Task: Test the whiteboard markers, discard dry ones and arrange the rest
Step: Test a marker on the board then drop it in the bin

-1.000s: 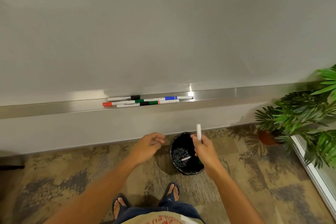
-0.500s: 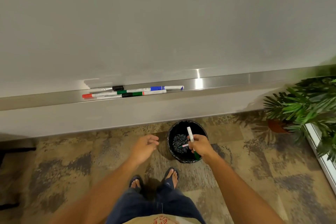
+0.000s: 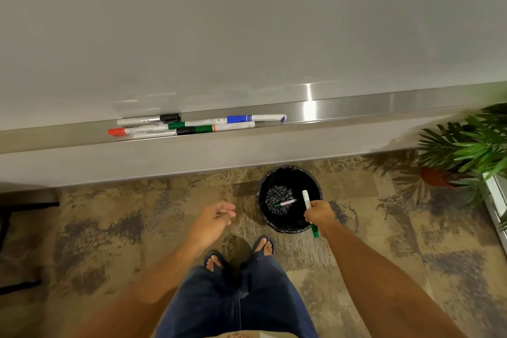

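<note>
My right hand [image 3: 320, 214] grips a white marker with a green cap [image 3: 307, 199] over the right side of the black bin [image 3: 263, 189] on the floor. The marker's white end points up and away, its green end sticks out below my fist. Another marker [image 3: 285, 203] lies inside the bin on crumpled black liner. My left hand [image 3: 216, 217] hangs empty left of the bin, fingers relaxed. Several markers [image 3: 197, 125] with black, red, green and blue caps lie in the metal tray [image 3: 356, 107] under the whiteboard [image 3: 247, 22].
A potted plant [image 3: 463, 151] stands at the right by a window frame [image 3: 496, 200]. A dark furniture leg [image 3: 16, 206] shows at the far left. My feet in sandals [image 3: 238, 251] stand on patterned carpet just before the bin.
My right hand has lowered the green-capped marker down over the bin. The view tilted downward and my left hand dropped slightly.
</note>
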Tool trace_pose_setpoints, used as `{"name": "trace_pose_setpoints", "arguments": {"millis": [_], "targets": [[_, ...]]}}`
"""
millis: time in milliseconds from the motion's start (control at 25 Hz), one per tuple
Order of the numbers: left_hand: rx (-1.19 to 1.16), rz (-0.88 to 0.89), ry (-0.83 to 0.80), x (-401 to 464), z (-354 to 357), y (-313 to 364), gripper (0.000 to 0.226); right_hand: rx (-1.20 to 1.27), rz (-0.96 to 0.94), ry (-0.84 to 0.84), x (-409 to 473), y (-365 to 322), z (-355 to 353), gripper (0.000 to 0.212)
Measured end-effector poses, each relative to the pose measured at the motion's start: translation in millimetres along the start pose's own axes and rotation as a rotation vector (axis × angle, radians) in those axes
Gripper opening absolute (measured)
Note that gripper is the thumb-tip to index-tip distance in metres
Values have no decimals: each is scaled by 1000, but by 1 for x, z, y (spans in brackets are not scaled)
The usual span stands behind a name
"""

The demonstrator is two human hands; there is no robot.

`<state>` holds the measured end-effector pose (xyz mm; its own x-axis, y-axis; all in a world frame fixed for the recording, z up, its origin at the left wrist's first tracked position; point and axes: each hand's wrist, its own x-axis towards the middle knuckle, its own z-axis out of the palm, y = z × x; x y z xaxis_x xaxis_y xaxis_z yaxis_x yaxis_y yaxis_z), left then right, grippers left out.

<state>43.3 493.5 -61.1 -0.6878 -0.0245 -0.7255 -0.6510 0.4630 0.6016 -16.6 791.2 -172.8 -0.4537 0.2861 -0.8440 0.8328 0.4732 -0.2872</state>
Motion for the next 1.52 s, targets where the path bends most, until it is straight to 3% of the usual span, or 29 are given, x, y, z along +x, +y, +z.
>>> {"name": "trace_pose_setpoints", "arguments": {"millis": [440,680,1040,1520], "targets": [[-1,4,-40,18,10,9,25,160,134,160,82,23,-16,38],[1,21,-48,21,18,16,24,249,126,119,39,-1,-25,25],[-16,61,-49,4,15,45,25,386,-50,-29,-24,-23,-27,21],[-211,145,132,-35,-14,73,19,392,-477,-112,-97,-118,-29,17]]}}
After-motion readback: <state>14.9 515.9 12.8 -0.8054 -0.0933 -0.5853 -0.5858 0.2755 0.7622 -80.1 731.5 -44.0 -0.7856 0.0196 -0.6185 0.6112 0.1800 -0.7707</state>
